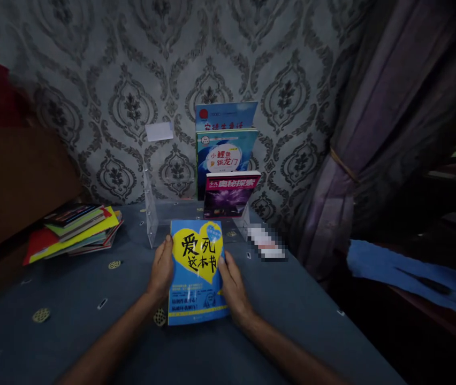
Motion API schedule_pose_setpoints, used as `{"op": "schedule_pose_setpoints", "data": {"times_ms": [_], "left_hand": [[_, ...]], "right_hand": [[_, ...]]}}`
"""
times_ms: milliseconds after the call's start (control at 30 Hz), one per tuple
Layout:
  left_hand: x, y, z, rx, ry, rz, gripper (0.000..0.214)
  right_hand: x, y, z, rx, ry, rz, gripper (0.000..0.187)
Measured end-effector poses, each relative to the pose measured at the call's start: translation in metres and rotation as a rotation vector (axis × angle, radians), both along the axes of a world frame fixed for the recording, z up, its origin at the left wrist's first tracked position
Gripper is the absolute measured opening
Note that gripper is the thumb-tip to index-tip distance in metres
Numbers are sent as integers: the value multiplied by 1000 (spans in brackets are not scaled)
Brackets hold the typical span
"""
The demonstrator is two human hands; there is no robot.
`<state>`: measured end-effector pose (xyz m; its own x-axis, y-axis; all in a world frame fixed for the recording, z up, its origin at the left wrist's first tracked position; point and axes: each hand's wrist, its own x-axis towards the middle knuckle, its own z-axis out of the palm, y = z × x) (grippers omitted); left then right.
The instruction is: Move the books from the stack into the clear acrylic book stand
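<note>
A blue book (188, 291) with a yellow heart on its cover is held upright, facing me, above the table. My left hand (161, 270) grips its left edge, and my right hand (234, 286) grips its right edge. Just behind it stands a clear acrylic book rack (150, 214). On the rack's right side, books are stepped one behind another: a purple-and-black book (228, 198) in front, a teal-blue book (223, 152) behind it, and a light blue book (228, 115) at the back.
At the left lies a stack of books (75, 230) beside a large brown box-like surface (19, 187). A pixelated item (266, 243) rests right of the rack. The dark patterned tablecloth (91, 289) covers the table. A tied purple curtain (332, 203) hangs at right, near blue cloth (408, 275).
</note>
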<state>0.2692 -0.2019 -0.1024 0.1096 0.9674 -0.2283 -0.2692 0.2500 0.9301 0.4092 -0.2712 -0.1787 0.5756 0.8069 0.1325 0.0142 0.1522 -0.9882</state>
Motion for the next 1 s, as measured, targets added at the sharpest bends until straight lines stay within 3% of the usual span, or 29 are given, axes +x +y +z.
{"op": "schedule_pose_setpoints", "data": {"times_ms": [100,233,433,500,667,733,867,1000], "left_hand": [[0,3,-7,164,48,42,46],[-1,3,-15,387,13,-64,75],[-3,0,-19,385,7,-167,79],[-11,1,-18,367,9,-264,77],[-43,12,-15,368,145,-774,73],[-50,20,-12,360,234,-882,61],[-36,33,5,493,325,-799,40],[1,48,43,738,369,-644,38]], "right_hand": [[1,-3,14,89,-74,-28,52],[-1,-6,24,157,-182,-9,46],[-3,-7,22,163,-214,34,43],[1,-9,25,168,-217,53,42],[22,-14,41,161,-341,222,32],[32,-15,48,166,-422,262,30],[50,-16,69,198,-480,246,28],[77,-10,106,259,-535,149,28]]}}
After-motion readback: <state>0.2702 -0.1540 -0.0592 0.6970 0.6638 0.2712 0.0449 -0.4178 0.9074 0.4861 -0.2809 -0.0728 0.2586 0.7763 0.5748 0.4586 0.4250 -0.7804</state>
